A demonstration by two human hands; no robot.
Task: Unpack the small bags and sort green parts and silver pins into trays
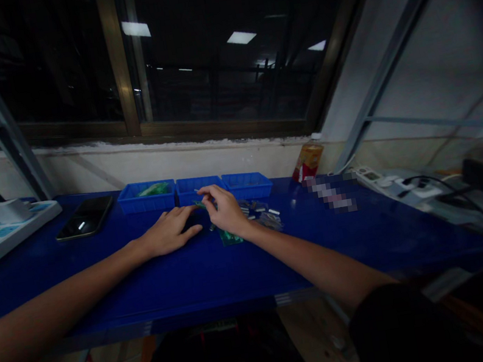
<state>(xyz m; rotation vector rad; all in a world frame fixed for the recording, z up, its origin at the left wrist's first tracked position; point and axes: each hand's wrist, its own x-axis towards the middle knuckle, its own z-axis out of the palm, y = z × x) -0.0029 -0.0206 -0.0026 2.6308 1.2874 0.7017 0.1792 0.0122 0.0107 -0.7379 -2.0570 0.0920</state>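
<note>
My left hand (171, 231) lies on the blue table with its fingers spread, fingertips at the edge of a small green piece (200, 204). Above that piece, my right hand (223, 210) pinches a tiny item (197, 191) too small to identify. A green circuit board (231, 237) rests on the table just below my right hand, partly covered by it. To the right of that hand lie several small metallic parts (261, 207) and a clear plastic heap (270, 220).
Three blue bins (148, 204) line the back, the left one holding green items. A phone (85, 217) and a white power strip (9, 230) are at left. A red and orange packet (308, 162) stands at back right, near another power strip (391, 187).
</note>
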